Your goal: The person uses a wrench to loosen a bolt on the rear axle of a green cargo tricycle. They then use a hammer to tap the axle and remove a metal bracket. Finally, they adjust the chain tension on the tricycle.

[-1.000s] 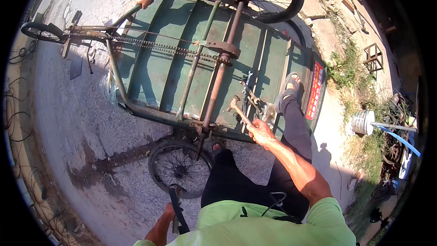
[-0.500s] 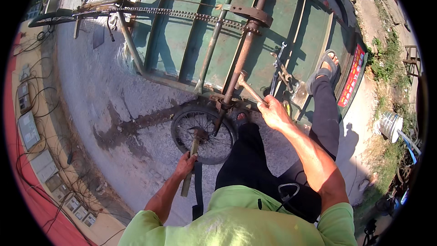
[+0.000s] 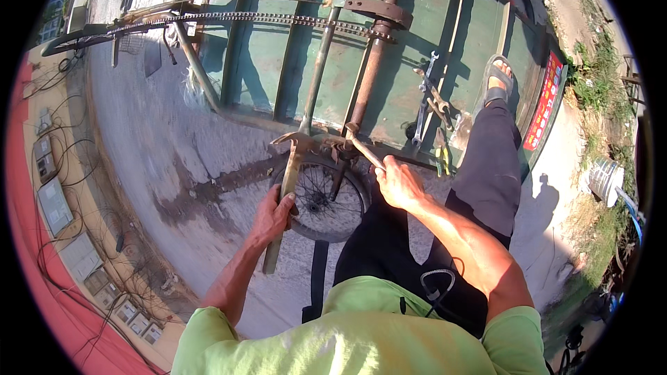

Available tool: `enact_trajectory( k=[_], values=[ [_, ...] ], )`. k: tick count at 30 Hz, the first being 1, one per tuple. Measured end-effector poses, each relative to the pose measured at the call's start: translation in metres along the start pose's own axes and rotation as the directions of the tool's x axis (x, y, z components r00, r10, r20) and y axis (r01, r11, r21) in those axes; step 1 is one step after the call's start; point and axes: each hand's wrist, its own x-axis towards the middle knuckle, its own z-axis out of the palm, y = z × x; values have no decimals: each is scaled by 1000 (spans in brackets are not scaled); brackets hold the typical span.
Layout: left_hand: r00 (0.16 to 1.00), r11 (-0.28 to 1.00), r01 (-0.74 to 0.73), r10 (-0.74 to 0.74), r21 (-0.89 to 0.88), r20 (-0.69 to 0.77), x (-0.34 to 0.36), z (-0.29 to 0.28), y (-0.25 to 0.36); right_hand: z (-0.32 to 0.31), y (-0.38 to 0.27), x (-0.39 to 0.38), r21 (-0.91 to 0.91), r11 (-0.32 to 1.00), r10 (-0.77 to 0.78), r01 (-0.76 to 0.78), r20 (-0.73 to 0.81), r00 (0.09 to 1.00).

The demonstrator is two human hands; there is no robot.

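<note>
My left hand (image 3: pixel 272 217) grips the wooden handle of a hammer (image 3: pixel 286 187), whose rusty head rests by the axle hub above a spoked wheel (image 3: pixel 321 200). In my right hand (image 3: pixel 397 182) is a rusty wrench-like tool (image 3: pixel 363 147), its end set on the same hub at the foot of a rusty axle shaft (image 3: pixel 372 62). The shaft and a drive chain (image 3: pixel 250 19) run across the green underside of an overturned cargo tricycle (image 3: pixel 278 55). My right foot in a sandal (image 3: pixel 497 80) rests on the green bed.
Spanners and pliers (image 3: pixel 431 107) lie on the green bed near my foot. A white bucket (image 3: pixel 603 179) stands on the weedy verge at right. Electrical boxes with tangled cables (image 3: pixel 55 201) lie along the left. Stained concrete ground (image 3: pixel 174 173) spreads beneath the wheel.
My left hand has raised the hammer from low beside the wheel up to the axle hub. My right hand has kept its tool on the hub. The view has tilted closer.
</note>
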Motion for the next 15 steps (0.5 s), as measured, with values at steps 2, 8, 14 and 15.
enact_trajectory(
  k=[2, 8, 14, 15],
  values=[
    [998, 996, -70, 70, 60, 6, 8, 1, 38, 7, -4, -5, -19, 1000, -3, 3, -27, 1000],
    [989, 931, -148, 131, 335, 71, 27, 14, 116, 8, -2, -5, -14, 1000, 2, -2, -52, 999],
    [938, 549, -344, 173, 762, 299, 80, 3, 140, 14, -3, -6, 2, 1000, 26, -26, -34, 999],
    [926, 526, -378, 196, 762, 324, 77, 2, 161, 15, 0, -6, 4, 1000, 16, -15, -42, 999]
  ],
)
